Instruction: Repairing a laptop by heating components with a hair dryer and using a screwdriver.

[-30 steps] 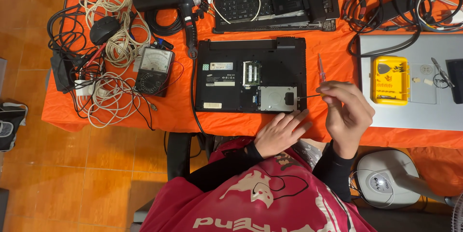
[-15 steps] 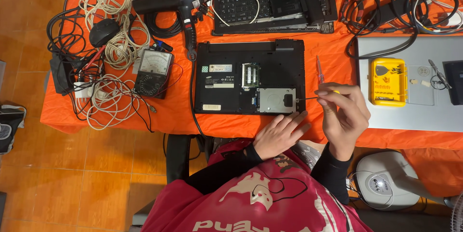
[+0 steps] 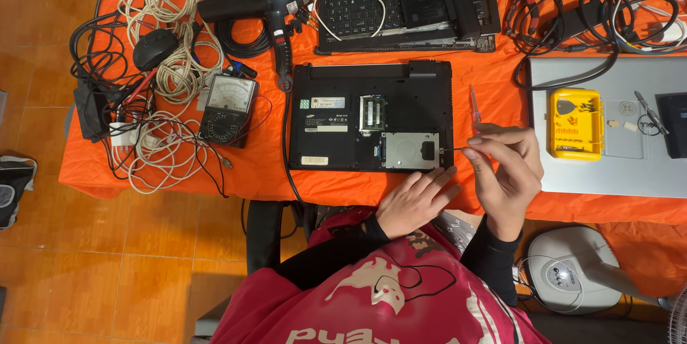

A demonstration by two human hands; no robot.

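Now, laptop: a black laptop (image 3: 372, 116) lies upside down on the orange table cover (image 3: 486, 101), near its front edge, bottom panels off so the memory slots and the silver drive bay (image 3: 409, 151) show.
Right hand: the right hand (image 3: 504, 169) hovers just off the laptop's right edge, thumb and forefinger pinched on a thin screwdriver (image 3: 449, 149) whose tip points at the side of the drive bay; the other fingers are curled in.
Left hand: the left hand (image 3: 415, 202) rests at the table's front edge, just below the drive bay, fingers straight and slightly spread, fingertips near the laptop's lower right corner.
Beside the right hand: a second screwdriver with a clear handle (image 3: 474, 104) lies on the cloth, just right of the laptop.
Further right: a closed silver laptop (image 3: 608, 165) carries a yellow bit case (image 3: 575, 124) and a clear lid.
Behind: another opened laptop (image 3: 408, 1) with its keyboard showing, a white cable across it.
Left: a black heat gun (image 3: 261, 1), an analogue multimeter (image 3: 227, 109), a black mouse (image 3: 154, 48) and tangled white and black cables (image 3: 168, 79).
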